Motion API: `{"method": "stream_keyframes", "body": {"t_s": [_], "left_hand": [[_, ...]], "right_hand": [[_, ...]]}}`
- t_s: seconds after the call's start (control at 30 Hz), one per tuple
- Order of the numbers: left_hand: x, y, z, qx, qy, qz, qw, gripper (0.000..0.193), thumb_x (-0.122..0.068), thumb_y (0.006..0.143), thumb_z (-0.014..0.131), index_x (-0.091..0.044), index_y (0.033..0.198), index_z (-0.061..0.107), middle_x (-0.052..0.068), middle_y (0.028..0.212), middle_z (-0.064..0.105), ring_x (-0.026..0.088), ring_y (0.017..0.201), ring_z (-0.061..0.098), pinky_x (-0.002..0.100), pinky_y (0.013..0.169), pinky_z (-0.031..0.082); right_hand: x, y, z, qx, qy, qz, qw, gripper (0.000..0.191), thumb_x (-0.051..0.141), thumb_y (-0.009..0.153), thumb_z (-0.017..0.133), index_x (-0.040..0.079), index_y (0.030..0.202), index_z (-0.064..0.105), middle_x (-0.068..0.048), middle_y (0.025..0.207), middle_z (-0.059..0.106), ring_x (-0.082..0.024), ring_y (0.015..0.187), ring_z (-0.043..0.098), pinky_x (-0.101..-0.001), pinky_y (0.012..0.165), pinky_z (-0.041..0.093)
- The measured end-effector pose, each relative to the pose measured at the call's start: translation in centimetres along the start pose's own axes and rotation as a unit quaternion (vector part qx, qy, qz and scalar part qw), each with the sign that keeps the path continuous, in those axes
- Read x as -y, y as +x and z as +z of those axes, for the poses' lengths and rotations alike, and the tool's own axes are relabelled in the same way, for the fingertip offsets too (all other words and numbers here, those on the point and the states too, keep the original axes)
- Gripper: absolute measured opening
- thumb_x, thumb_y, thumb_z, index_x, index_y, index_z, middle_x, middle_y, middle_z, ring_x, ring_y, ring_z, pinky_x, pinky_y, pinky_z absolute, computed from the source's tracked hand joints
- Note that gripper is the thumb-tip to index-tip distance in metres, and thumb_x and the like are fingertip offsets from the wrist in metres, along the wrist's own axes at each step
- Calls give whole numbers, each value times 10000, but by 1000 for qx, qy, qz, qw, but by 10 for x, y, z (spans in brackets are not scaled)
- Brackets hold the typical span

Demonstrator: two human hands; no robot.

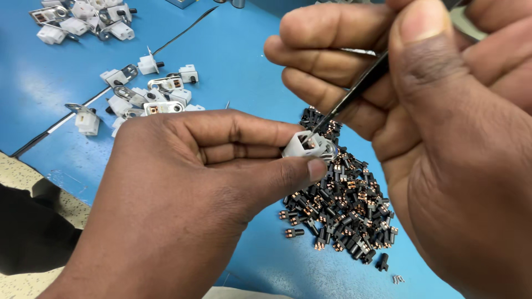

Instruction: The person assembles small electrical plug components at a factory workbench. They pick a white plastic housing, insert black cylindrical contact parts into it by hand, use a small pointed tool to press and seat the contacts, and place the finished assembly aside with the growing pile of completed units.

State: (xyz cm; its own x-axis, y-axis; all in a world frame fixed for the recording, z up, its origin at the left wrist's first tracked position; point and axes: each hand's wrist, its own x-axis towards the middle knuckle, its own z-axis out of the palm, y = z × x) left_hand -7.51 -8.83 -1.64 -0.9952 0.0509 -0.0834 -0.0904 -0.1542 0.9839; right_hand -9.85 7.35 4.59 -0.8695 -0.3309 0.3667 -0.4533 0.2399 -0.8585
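My left hand (183, 188) pinches a small white plastic switch housing (306, 145) between thumb and fingers, its open side facing up with copper contacts inside. My right hand (443, 111) grips thin black tweezers (360, 88) whose tips reach into the housing's opening. Just below and behind the housing lies a heap of several small black parts with copper ends (343, 205) on the blue table (238, 61).
A group of white housings with metal brackets (149, 97) lies left of my left hand. Another cluster of the same pieces (83, 19) sits at the top left. A few tiny springs (397, 279) rest beside the black heap. The table edge (33, 160) runs at the lower left.
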Motion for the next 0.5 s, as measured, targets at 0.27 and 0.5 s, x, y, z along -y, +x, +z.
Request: {"method": "stream_keyframes", "body": {"t_s": [0.27,0.5], "left_hand": [[6,3,1,-28,48,-19,998,210,-150,757,926,-36,913,843,62,797,786,68,658,716,229,564,619],[21,9,-1,-10,9,-21,1000,191,-116,771,880,-16,927,836,59,832,793,69,702,762,265,646,650]], "right_hand": [[2,-12,18,-94,-127,-2,987,165,168,1081,357,36,1164,408,-142,1106,723,-136,990,789,-292,894,656],[-7,-11,31,-92,-48,-32,994,171,132,1181,391,-31,1218,420,-161,1064,696,-200,1005,803,-339,895,606]]}}
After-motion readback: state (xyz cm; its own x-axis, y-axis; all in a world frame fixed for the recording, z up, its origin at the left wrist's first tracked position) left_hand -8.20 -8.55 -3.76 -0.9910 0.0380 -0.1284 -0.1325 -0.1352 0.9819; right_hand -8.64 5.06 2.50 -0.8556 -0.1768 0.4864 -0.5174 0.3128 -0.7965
